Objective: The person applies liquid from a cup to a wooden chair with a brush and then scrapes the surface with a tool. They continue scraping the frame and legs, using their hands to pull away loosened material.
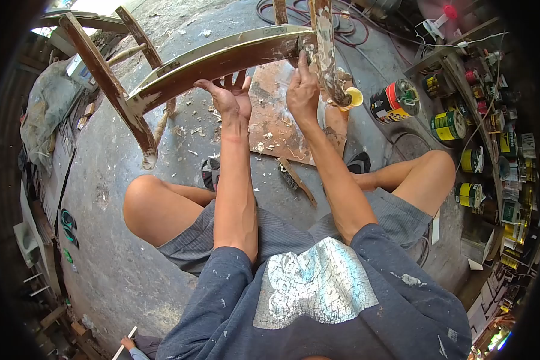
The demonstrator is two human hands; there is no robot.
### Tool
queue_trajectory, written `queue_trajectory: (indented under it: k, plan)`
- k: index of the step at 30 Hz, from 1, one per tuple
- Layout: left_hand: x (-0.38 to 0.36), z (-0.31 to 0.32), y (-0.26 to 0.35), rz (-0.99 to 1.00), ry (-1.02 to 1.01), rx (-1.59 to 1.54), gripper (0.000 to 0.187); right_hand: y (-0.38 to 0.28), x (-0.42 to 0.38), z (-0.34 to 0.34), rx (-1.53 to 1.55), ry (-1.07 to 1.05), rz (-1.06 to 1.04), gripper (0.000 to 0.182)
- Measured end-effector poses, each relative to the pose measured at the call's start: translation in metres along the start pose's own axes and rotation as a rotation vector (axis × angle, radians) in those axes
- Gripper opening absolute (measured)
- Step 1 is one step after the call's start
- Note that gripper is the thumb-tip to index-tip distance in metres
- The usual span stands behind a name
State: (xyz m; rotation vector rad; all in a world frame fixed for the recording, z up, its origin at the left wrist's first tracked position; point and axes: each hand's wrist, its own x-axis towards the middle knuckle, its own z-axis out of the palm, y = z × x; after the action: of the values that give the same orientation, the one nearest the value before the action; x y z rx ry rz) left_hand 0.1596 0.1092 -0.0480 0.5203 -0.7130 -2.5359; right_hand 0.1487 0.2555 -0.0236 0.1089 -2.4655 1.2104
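Note:
A wooden chair frame with worn brown paint and pale stripped patches spans the upper part of the view. Under its curved rail, my left hand is open, palm up, with the thumb out and the fingertips partly behind the rail. My right hand is closed, its index finger stretched up to the rail's right end, beside the paint-flecked leg. A small dark, blade-like shape shows at that fingertip; I cannot tell what the hand holds. Between my legs lies a wooden-handled brush.
A brown board strewn with paint flakes lies below the chair. Near the right leg are a yellow cup and a large paint can. Shelves of cans line the right side; hoses coil behind. A plastic-covered bundle stands left.

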Motion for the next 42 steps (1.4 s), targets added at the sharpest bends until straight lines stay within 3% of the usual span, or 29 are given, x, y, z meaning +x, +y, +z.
queue_trajectory:
  k: [3,4,7,11,15,16,19,23,27,28,29,32,34,37,38,41,42]
  plan:
    - [0.0,0.007,0.0,-0.006,0.004,-0.004,0.096,-0.011,-0.02,0.002,0.081,-0.212,0.126,0.051]
    - [0.0,0.006,0.001,-0.011,0.001,0.0,0.096,-0.004,-0.028,0.009,0.026,-0.11,-0.064,0.051]
    - [0.005,0.002,0.003,-0.01,-0.043,0.014,0.094,0.002,-0.015,0.008,0.095,-0.139,0.029,0.051]
    - [0.002,0.006,0.004,-0.029,-0.006,-0.012,0.094,-0.015,-0.031,0.019,0.009,-0.086,-0.046,0.053]
    - [0.0,0.005,0.001,-0.013,0.009,-0.011,0.093,-0.011,-0.003,-0.001,0.077,-0.152,0.238,0.053]
    - [-0.003,0.002,0.001,-0.014,0.017,-0.004,0.093,0.0,0.0,0.004,-0.028,0.039,0.002,0.054]
    - [-0.001,0.008,0.002,-0.006,0.01,-0.002,0.094,-0.007,-0.017,0.004,-0.009,-0.142,0.107,0.053]
    - [0.003,0.003,0.001,-0.005,-0.011,-0.004,0.095,-0.005,-0.006,-0.007,0.058,-0.099,0.271,0.054]
    - [0.009,-0.003,-0.004,0.018,-0.018,0.021,0.092,0.014,-0.021,0.006,-0.042,-0.071,0.029,0.053]
    - [0.009,-0.003,-0.003,0.004,-0.017,-0.01,0.09,0.011,-0.013,0.001,0.087,-0.131,0.18,0.053]
    - [0.009,-0.003,-0.002,0.006,-0.009,-0.016,0.09,0.022,-0.006,0.007,0.054,0.035,-0.001,0.053]
    - [0.004,0.003,0.001,0.003,-0.012,-0.035,0.089,0.013,-0.008,0.005,0.085,-0.074,0.064,0.054]
    - [0.004,0.002,0.002,0.009,-0.018,-0.016,0.089,0.011,-0.016,0.011,-0.047,-0.099,-0.11,0.054]
    - [0.002,0.003,0.002,-0.016,-0.009,-0.048,0.088,0.01,-0.02,0.013,-0.056,-0.157,-0.079,0.055]
    - [0.002,0.003,0.003,-0.012,-0.015,-0.058,0.088,0.016,-0.013,0.02,0.048,-0.07,-0.128,0.053]
    - [0.003,0.005,0.0,-0.013,-0.016,-0.089,0.086,-0.006,-0.013,0.006,0.061,-0.24,-0.095,0.053]
    - [0.006,0.001,-0.004,-0.005,-0.023,-0.091,0.085,-0.003,-0.012,0.013,0.078,-0.201,-0.282,0.049]
